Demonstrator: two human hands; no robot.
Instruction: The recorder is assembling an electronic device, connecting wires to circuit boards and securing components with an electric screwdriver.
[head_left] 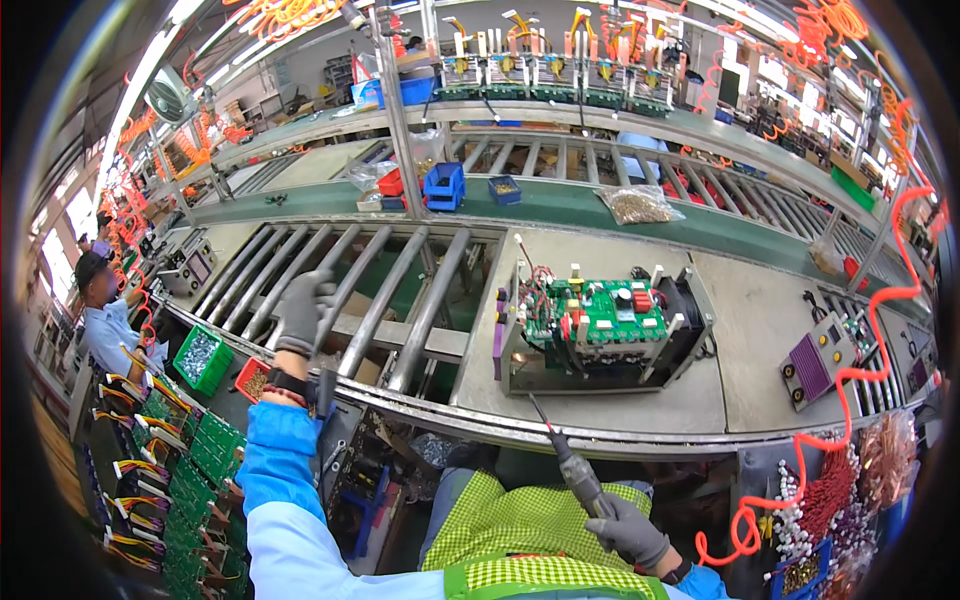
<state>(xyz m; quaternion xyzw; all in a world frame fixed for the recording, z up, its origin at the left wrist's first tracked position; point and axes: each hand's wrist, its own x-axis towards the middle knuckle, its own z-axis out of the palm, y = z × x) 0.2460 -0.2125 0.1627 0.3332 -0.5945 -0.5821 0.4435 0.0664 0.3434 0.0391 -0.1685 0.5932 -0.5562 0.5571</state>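
Note:
My right hand (pixel 632 532), in a grey glove, is wrapped round the grip of a dark power screwdriver (pixel 580 478). Its long thin bit points up and left, toward the front edge of an open metal chassis (pixel 590 385). Inside that chassis sit a green circuit board (pixel 618 312) and a black fan (pixel 684 318). Over the roller conveyor at the left is my left hand (pixel 303 315), also gloved, with its fingers curled in; whatever they hold is hidden. Just below it stand a red bin (pixel 252 380) of small fasteners and a green bin (pixel 203 360) of silvery ones.
A coiled orange air hose (pixel 845 400) hangs at the right. Green boards with wires (pixel 205 450) are stacked at lower left, near a seated co-worker (pixel 115 315). Another purple-fronted unit (pixel 815 365) stands to the right. Blue bins (pixel 444 188) and a bag of fasteners (pixel 640 206) lie beyond the conveyor.

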